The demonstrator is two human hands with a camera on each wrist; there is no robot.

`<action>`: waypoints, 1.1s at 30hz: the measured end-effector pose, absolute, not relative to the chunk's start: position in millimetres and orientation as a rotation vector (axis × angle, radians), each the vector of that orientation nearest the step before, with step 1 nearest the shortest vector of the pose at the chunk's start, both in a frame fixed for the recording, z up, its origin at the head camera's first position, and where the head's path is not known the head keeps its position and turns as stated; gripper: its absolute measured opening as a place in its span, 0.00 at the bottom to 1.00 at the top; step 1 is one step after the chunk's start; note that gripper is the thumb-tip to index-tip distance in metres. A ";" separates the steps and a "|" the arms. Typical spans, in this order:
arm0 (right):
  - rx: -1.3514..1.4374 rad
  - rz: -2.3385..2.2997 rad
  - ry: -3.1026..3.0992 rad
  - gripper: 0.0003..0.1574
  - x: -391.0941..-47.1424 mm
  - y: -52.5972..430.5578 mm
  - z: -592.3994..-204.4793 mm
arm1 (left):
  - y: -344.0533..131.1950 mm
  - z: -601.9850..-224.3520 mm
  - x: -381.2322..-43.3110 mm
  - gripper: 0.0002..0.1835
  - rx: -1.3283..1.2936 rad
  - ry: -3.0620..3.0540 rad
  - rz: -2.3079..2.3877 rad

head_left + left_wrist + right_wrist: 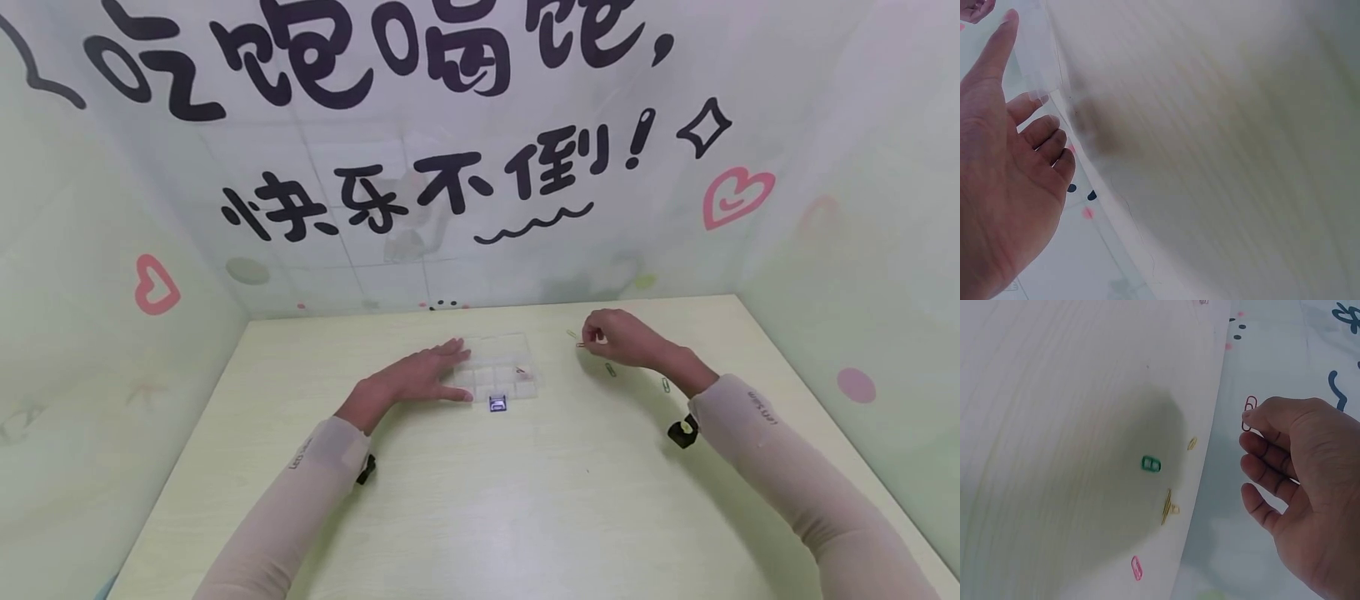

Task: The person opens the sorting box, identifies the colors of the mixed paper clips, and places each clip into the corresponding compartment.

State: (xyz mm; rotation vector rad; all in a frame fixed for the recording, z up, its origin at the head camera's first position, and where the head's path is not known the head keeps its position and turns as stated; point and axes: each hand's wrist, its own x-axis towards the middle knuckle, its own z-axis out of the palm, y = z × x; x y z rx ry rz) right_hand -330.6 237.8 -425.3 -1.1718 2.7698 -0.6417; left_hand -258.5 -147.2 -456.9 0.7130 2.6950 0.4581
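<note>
A clear compartment box [483, 375] with a purple-blue piece [498, 403] at its front edge lies on the table. Inside one right-hand compartment is something small and red [521, 372]. My left hand [420, 375] rests against the box's left side, fingers spread and thumb along the near edge; its palm [1016, 162] shows in the left wrist view. To the right of the box, my right hand [628, 337] pinches a red paper clip [1249, 414] between thumb and index finger, the other fingers loosely bent.
Loose paper clips lie near my right hand: a green one [1151, 464], a small yellow one [1192, 444], gold ones [1167, 509] and a pink one [1137, 567]. A lettered wall [480, 275] rises behind the table [480, 500]. Side walls flank it.
</note>
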 end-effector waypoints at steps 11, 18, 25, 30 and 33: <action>-1.241 -0.648 2.760 0.06 -319.0 209.9 -423.4 | -146.0 -456.7 -259.2 0.54 0.707 2.692 0.451; -1.262 -0.608 2.772 0.06 -314.0 190.7 -421.4 | -146.2 -456.2 -258.5 0.54 0.705 2.693 0.460; -1.303 -0.600 2.764 0.07 -310.1 172.7 -421.1 | -146.8 -454.8 -258.9 0.53 0.715 2.687 0.465; -1.345 -0.587 2.769 0.08 -308.5 162.6 -424.4 | -146.8 -454.4 -258.4 0.54 0.723 2.687 0.477; -1.347 -0.583 2.769 0.09 -307.4 158.4 -426.8 | -146.6 -454.3 -258.4 0.53 0.719 2.682 0.475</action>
